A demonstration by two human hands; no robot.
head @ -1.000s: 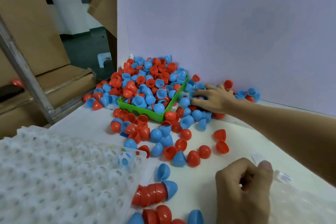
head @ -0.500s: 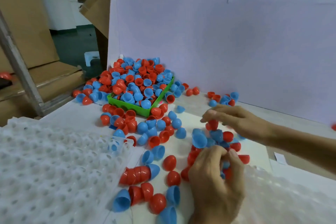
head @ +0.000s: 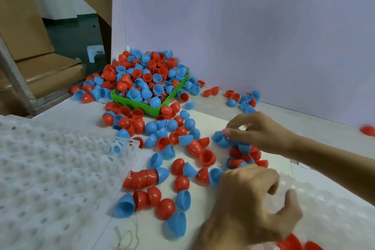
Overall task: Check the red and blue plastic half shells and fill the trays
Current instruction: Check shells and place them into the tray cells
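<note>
**Loose shells everywhere, and that's the problem**

Watching the head view and I'm a bit nervous. My right hand [head: 261, 134] is out mid-desk, fingertips pinched onto blue half shells [head: 221, 140] at the top of a small mixed clump. My left hand [head: 249, 199] sits nearer to me with its fingers loosely curled; I can't tell if there's anything inside it, the back of the hand hides the palm.

The main supply is the green bin [head: 150, 108] at the far left, heaped way over its rim against the white backboard [head: 263, 46], with shells already spilled all around it. The white cavity tray [head: 50, 168] is near left and, as far as I can see, only has a blue shell or two in its far right corner.

What I'd guess could bite me:
- Domed shells roll. Drag the clump too fast and some go off the desk [head: 213, 111] edge. One red one [head: 368, 130] is already way off at the right.
- The nested red stack [head: 142, 178] with a blue cap, near the tray, could go in as one piece and skip inspection.
- My left forearm could sweep the near shells while reaching.
- Bumping the bin could set off a slide.
</note>
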